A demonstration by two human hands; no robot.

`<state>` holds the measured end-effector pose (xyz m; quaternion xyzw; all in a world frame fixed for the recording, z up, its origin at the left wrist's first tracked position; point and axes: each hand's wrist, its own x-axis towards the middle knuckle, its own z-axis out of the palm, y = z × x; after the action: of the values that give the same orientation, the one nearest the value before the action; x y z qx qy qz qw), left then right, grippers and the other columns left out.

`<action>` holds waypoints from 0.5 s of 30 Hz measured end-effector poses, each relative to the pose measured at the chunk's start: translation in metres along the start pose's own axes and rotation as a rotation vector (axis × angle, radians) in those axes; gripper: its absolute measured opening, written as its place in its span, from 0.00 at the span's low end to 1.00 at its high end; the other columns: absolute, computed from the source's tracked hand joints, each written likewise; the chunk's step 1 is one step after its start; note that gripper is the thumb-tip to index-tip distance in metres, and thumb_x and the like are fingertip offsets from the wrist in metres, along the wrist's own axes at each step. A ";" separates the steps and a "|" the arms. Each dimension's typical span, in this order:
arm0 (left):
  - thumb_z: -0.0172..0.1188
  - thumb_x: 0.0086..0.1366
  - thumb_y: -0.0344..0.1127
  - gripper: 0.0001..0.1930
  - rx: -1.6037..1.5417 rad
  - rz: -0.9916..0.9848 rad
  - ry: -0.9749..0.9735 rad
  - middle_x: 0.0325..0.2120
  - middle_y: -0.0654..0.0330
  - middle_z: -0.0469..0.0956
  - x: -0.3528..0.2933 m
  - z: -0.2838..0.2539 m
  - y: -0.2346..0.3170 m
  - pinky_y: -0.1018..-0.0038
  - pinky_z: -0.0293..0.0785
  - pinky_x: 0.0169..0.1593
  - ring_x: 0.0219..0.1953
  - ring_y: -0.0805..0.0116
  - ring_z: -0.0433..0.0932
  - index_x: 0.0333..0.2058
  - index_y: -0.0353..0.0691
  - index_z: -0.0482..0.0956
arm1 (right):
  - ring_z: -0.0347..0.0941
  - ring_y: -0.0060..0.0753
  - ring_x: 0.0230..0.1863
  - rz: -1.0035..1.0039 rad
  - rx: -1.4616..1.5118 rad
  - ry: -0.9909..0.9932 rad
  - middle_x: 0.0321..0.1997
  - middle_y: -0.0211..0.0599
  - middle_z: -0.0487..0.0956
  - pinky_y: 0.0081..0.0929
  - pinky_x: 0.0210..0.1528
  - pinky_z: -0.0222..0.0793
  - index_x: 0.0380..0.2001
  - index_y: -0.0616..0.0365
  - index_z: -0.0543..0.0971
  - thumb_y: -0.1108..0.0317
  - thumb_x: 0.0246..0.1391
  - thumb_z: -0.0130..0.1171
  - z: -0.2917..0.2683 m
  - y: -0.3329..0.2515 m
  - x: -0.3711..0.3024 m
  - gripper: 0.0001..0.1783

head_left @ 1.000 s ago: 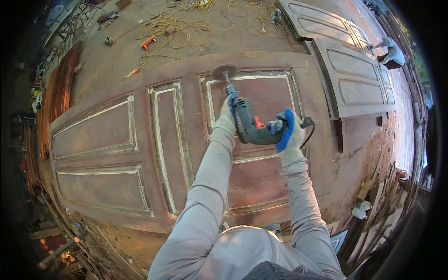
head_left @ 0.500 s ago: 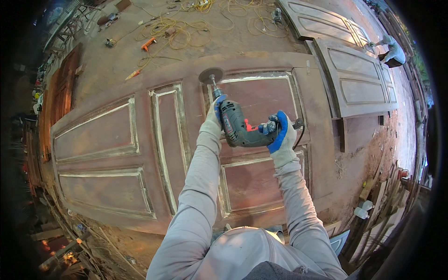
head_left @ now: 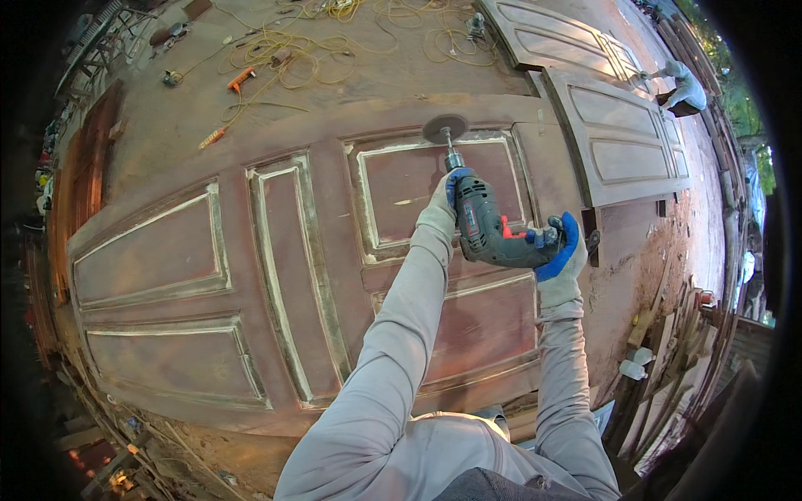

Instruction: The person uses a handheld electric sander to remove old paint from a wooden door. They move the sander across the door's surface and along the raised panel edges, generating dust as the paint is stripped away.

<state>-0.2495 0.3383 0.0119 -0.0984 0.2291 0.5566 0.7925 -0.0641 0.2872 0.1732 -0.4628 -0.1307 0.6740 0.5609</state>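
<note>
Both my gloved hands hold a grey electric drill (head_left: 483, 213) with a red trigger. A round sanding disc (head_left: 444, 128) is fitted in its chuck and sits at the far edge of the upper right panel of a brown wooden door (head_left: 326, 188). My left hand (head_left: 443, 196), in a white and blue glove, is wrapped round the drill's front just behind the chuck. At the rear handle my right hand (head_left: 564, 255) is closed, with its fingers near the trigger. Pale, sanded-looking moulding frames the door's panels. Whether the disc touches the wood I cannot tell.
Grey panelled doors (head_left: 622, 138) lie at the right, where another person (head_left: 683, 88) bends over one. Yellow cords (head_left: 309, 58) and an orange tool (head_left: 241, 80) lie on the ground beyond. Wood planks (head_left: 668, 359) and white jugs (head_left: 635, 365) are at the lower right.
The drill and both hands have moved right, taking the disc from the upper right panel's far left corner along its far edge. My view has shifted slightly right too.
</note>
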 end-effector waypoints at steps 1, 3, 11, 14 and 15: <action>0.64 0.53 0.40 0.09 -0.015 0.002 0.007 0.22 0.61 0.79 0.002 0.000 -0.001 0.68 0.78 0.31 0.22 0.64 0.78 0.28 0.43 0.77 | 0.63 0.34 0.17 0.007 0.003 -0.017 0.12 0.31 0.65 0.35 0.33 0.65 0.24 0.58 0.74 0.57 0.58 0.54 0.001 0.000 0.001 0.16; 0.64 0.53 0.40 0.09 -0.010 0.028 0.020 0.22 0.61 0.79 0.001 -0.003 -0.001 0.68 0.78 0.31 0.22 0.64 0.78 0.29 0.43 0.77 | 0.62 0.34 0.17 -0.015 -0.046 0.006 0.12 0.30 0.64 0.36 0.33 0.65 0.24 0.58 0.74 0.57 0.58 0.54 0.004 0.000 -0.001 0.16; 0.63 0.55 0.39 0.10 0.023 0.184 0.104 0.24 0.58 0.80 -0.054 -0.047 0.037 0.67 0.80 0.34 0.25 0.63 0.80 0.31 0.40 0.78 | 0.67 0.31 0.15 0.053 -0.009 -0.003 0.16 0.34 0.69 0.35 0.24 0.73 0.26 0.64 0.73 0.63 0.60 0.54 0.022 0.045 -0.019 0.14; 0.62 0.54 0.38 0.10 0.058 0.205 0.144 0.25 0.57 0.80 -0.074 -0.054 0.053 0.66 0.80 0.34 0.26 0.62 0.80 0.32 0.39 0.78 | 0.68 0.31 0.15 0.077 -0.016 -0.043 0.16 0.34 0.69 0.34 0.23 0.73 0.26 0.63 0.73 0.63 0.60 0.54 0.028 0.060 -0.023 0.14; 0.62 0.54 0.38 0.11 0.072 0.208 0.155 0.25 0.56 0.80 -0.077 -0.055 0.057 0.66 0.81 0.34 0.26 0.61 0.80 0.32 0.38 0.78 | 0.68 0.31 0.15 0.066 -0.041 -0.091 0.16 0.34 0.69 0.34 0.23 0.72 0.26 0.63 0.73 0.62 0.60 0.54 0.028 0.063 -0.026 0.14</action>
<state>-0.3377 0.2719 0.0057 -0.0885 0.3185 0.6179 0.7134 -0.1270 0.2528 0.1572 -0.4472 -0.1546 0.7094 0.5223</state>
